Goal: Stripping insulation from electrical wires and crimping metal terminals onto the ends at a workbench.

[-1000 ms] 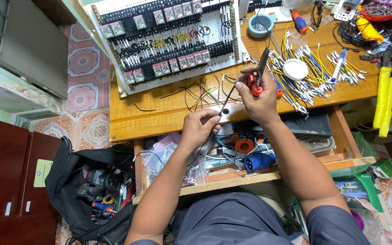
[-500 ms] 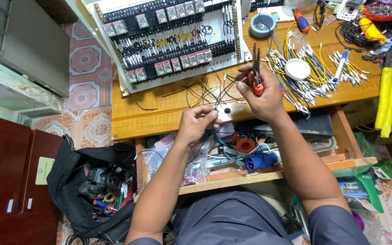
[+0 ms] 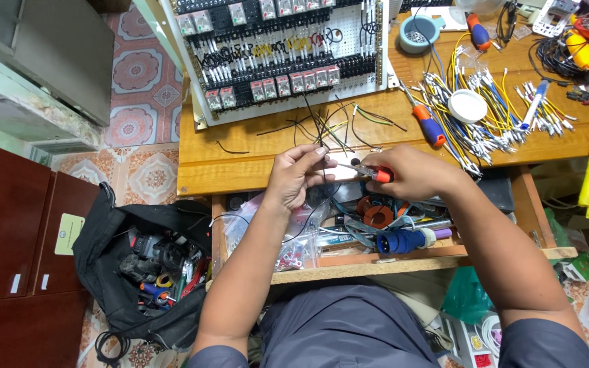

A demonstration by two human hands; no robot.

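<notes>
Black wire (image 3: 322, 163) is pinched in the left hand (image 3: 294, 178) at the tabletop (image 3: 253, 167) edge, while the right hand (image 3: 403, 174) wraps an orange-handled screwdriver (image 3: 369, 172), tip toward it. Looks like a wire end being worked; steadiness matters next.

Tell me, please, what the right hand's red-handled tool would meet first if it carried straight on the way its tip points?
The right hand points the red-handled tool leftward, so it would likely first meet the fingers of the left hand, which pinch a thin black wire close to the tip; depth between them is unclear.
</notes>
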